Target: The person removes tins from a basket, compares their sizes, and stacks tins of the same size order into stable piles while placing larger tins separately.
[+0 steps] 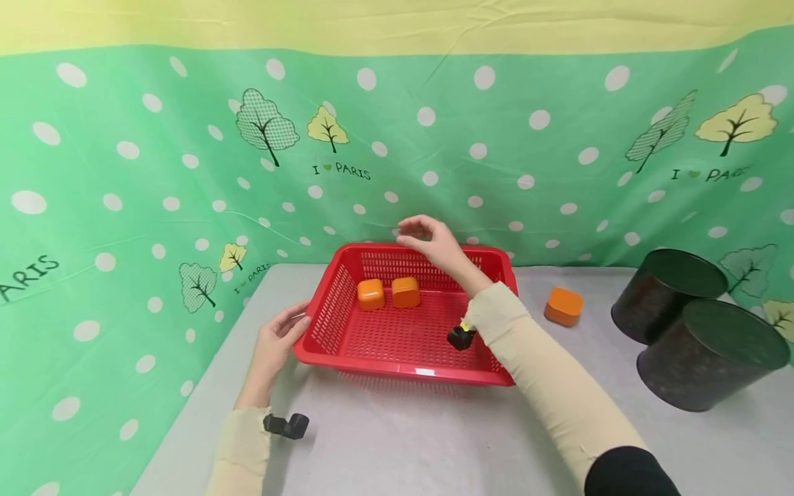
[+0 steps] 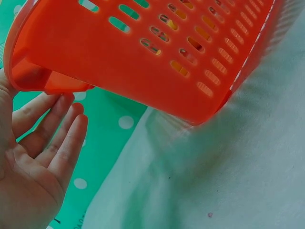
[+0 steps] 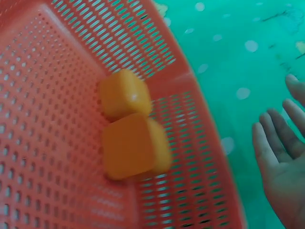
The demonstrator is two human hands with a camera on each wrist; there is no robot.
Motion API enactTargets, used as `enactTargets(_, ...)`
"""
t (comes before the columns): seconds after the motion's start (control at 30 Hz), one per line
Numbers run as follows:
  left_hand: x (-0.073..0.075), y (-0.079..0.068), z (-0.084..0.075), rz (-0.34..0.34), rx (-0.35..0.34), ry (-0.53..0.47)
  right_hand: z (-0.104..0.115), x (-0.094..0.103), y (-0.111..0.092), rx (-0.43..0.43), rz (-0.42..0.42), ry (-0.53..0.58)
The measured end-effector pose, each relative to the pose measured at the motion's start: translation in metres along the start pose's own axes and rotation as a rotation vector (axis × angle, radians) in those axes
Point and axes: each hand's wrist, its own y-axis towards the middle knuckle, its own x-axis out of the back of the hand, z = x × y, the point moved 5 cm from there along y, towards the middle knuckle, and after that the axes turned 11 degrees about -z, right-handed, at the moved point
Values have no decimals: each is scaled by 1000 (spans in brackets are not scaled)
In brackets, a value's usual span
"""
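Observation:
A red plastic basket [image 1: 409, 368] with slotted walls stands on the table, two orange blocks with rounded corners inside it, a left block [image 1: 371, 295] and a right block [image 1: 406, 293]. At the basket's left rim is my left hand [image 1: 277, 348]; in the left wrist view its loosely extended fingers [image 2: 66, 148] come up under the rim, fingertips right at it. My right arm crosses over the basket, and the right hand [image 1: 434, 244] is raised above the far rim. In the right wrist view that hand's fingers are spread beside the basket, holding nothing.
A third orange block [image 1: 563, 306] lies on the table to the right of the basket. Farther right are two dark cylindrical containers, a rear container [image 1: 651, 303] and a front container [image 1: 701, 365]. A green dotted cloth [image 1: 434, 151] hangs close behind the table.

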Motion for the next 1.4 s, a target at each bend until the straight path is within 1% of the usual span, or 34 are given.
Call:
enactTargets(0.1, -1, 0, 0, 5, 1, 4, -16, -8, -3, -59, 77, 16)
enactTargets(0.17, -1, 0, 0, 5, 1, 0, -25, -12, -6, -93, 125, -3)
enactTargets(0.33, 2, -1, -1, -11, -2, 20, -40, -21, -12, -120, 234, -157)
enactTargets(0.47, 4, -1, 0, -13, 1, 29, -42, -25, -14, -111, 285, -249)
enactTargets(0.63, 4, -1, 0, -19, 7, 17, -45, -27, -15, -95, 311, -340)
enactTargets(0.8, 4, 0, 0, -20, 5, 17, -54, -27, -16, -126, 362, -415)
enactTargets(0.9, 2, 0, -1, -11, 5, 15, -59, -26, -16, -124, 383, -455)
enactTargets(1.2, 1, 1, 2, -16, 7, 28, -61, -27, -16, -111, 372, -563)
enactTargets(1.4, 1, 1, 3, -18, 14, 28, -60, -27, -16, -103, 369, -580)
